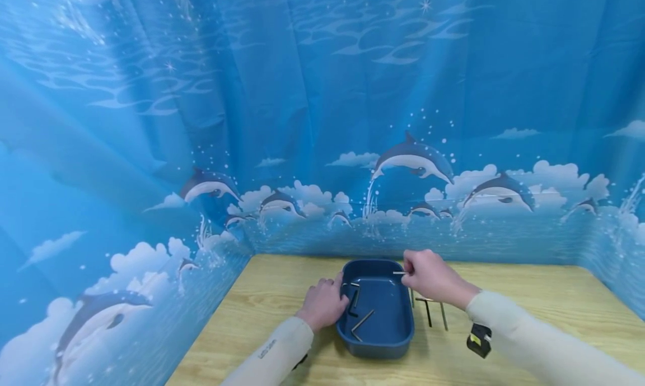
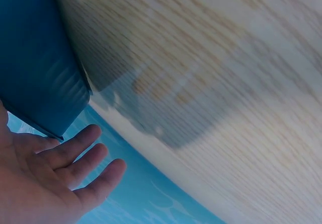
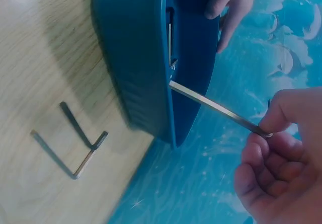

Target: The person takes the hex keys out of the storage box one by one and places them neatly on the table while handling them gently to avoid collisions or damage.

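My right hand [image 1: 428,271] pinches a silver hex key [image 3: 216,105] near one end, between thumb and forefinger. The key's free end reaches over the right rim of a deep blue tray [image 1: 382,349]. At the tray's left rim is my left hand [image 1: 322,303]; in the right wrist view its thumb lies inside the rim and a finger outside. The left wrist view shows its other fingers [image 2: 83,173] spread and loosely extended. Inside the tray lie several L-shaped hex keys, including a black one [image 1: 355,301] and a brassy one [image 1: 363,322].
On the wooden table [image 1: 534,324], right of the tray, lie a black hex key [image 3: 76,126] and a silver hex key [image 3: 54,156], close together. A blue dolphin-print curtain [image 1: 322,122] hangs along the table's back and sides.
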Tool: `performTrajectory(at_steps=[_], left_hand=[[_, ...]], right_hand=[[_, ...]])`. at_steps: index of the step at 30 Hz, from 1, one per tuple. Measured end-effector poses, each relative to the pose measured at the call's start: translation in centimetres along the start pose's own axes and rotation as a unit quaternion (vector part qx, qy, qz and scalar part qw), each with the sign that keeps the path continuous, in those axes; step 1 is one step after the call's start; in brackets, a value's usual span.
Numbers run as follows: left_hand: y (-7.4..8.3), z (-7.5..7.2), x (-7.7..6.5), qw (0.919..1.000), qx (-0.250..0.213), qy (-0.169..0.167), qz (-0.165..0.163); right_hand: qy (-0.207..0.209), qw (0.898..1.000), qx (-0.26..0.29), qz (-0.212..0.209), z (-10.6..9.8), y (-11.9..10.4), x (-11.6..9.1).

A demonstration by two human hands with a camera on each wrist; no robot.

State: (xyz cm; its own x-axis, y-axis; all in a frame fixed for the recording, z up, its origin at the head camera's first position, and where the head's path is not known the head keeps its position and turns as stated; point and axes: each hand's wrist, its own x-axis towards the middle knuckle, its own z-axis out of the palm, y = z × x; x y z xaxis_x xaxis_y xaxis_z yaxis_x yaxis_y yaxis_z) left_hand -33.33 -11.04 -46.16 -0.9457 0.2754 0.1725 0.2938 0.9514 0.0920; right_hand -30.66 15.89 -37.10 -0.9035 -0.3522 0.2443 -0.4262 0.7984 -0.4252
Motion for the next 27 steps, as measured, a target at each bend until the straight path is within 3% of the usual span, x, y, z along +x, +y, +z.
performTrajectory(at_steps=[9,27], left_hand=[[0.0,-0.2,-0.1,1.0000,-0.003,0.000,-0.002],[-0.1,0.1,0.0,0.9999,-0.010,-0.006,-0.007]], right_hand=[[-0.003,0.999,0.017,0.030,-0.4,3.1,-1.2],[-0.029,0.997,0.024,0.075,0.9,9.5,-3.7]])
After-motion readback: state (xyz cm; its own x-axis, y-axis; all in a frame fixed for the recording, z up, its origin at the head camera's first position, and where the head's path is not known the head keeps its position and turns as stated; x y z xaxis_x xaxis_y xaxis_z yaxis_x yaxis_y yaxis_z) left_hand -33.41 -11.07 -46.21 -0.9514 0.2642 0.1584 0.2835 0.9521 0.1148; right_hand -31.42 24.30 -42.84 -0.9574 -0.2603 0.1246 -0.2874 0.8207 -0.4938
